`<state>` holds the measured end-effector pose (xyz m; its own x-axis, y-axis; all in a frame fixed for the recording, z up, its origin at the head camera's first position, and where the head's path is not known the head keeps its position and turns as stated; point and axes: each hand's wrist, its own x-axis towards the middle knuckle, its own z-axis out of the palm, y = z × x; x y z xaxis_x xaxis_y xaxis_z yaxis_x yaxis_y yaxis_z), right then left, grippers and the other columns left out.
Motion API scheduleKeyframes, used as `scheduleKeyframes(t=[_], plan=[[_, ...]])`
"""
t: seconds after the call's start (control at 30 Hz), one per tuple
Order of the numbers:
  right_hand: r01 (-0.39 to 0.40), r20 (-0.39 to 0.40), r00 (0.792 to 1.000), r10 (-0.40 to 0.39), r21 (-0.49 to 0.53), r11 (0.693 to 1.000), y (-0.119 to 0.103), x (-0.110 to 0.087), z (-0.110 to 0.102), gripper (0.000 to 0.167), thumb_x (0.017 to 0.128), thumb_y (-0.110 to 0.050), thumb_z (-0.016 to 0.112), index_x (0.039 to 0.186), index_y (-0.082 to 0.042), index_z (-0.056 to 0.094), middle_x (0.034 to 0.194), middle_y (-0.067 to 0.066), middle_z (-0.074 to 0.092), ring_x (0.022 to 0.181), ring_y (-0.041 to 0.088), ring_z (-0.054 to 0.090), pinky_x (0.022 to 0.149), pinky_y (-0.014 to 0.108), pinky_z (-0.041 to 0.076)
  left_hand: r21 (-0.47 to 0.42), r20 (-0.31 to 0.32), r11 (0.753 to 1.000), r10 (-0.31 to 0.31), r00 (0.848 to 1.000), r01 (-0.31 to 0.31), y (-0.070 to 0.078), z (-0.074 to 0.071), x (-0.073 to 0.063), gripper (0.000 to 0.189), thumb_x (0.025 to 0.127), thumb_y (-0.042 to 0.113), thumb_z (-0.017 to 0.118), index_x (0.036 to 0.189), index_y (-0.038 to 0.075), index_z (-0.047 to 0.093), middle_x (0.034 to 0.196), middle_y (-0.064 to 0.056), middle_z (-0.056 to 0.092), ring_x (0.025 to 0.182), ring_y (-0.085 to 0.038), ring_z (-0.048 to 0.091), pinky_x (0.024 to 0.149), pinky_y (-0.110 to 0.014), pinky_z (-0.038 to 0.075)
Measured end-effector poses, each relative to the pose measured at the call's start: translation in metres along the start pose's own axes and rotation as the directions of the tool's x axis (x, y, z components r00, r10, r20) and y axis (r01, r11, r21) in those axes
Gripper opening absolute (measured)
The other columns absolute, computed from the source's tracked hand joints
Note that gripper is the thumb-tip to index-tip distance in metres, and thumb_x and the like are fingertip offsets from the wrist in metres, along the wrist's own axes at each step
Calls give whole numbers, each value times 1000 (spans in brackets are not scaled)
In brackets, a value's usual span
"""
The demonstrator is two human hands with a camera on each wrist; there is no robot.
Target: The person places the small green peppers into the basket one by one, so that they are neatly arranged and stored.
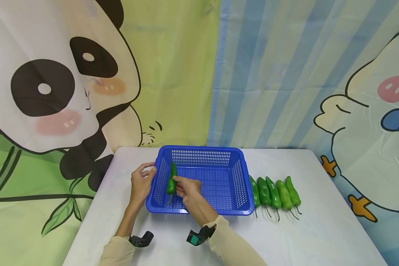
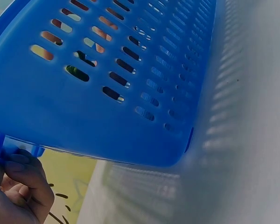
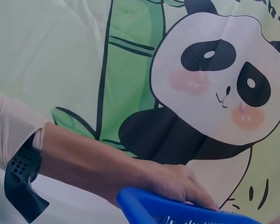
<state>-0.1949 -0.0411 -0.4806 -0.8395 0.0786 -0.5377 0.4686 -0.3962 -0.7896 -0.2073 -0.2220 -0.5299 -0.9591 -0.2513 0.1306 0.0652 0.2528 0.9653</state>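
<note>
A blue plastic basket [image 1: 199,212] with slotted walls stands on the white table. My left hand [image 1: 141,183] grips its left rim; the left wrist view shows that hand's curled fingers [image 2: 30,179] at the rim. Inside the basket, close to the left wall, my right hand [image 1: 190,188] pinches a green pepper [image 1: 171,181] between thumb and fingers. The pepper lies lengthwise, its stem toward me; whether it touches the basket floor I cannot tell. In the right wrist view, the left hand [image 3: 177,184] rests over the basket's edge [image 3: 140,205], and the pepper is hidden.
Several green peppers [image 1: 274,195] lie side by side on the table [image 1: 329,229], just right of the basket, stems toward me. The leftmost is partly hidden by the basket's rim. Behind the table hangs a printed curtain [image 1: 173,74] with a panda. Each wrist wears a black device [image 1: 203,234].
</note>
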Motion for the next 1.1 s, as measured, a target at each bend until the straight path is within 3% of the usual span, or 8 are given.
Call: scheduleKeyframes(t=[0.4,0.67,1.1], plan=[[-26,-66,998,21,-85,996,10,-3,13,31,86,-1,88,112,13,76,100,24,83,78,19,79,76,33,68,-2,1,1000,7,1000,-7,0,0,-1,33,113,23,62,138,3,68,97,-30,79,61,-10,75,57,-23,60],[-37,-115,993,24,-112,993,13,0,20,39,85,-2,90,116,12,71,99,23,82,77,20,80,73,32,67,9,-3,1000,14,1000,-14,0,0,1,34,113,24,62,139,3,68,102,-32,79,64,-9,76,59,-23,62],[-70,-118,990,72,16,997,19,10,23,48,82,8,88,123,17,64,109,31,80,93,33,83,85,41,69,17,2,1000,6,1000,-6,0,-1,0,36,113,26,62,139,3,67,101,-30,80,65,-11,77,59,-23,61]])
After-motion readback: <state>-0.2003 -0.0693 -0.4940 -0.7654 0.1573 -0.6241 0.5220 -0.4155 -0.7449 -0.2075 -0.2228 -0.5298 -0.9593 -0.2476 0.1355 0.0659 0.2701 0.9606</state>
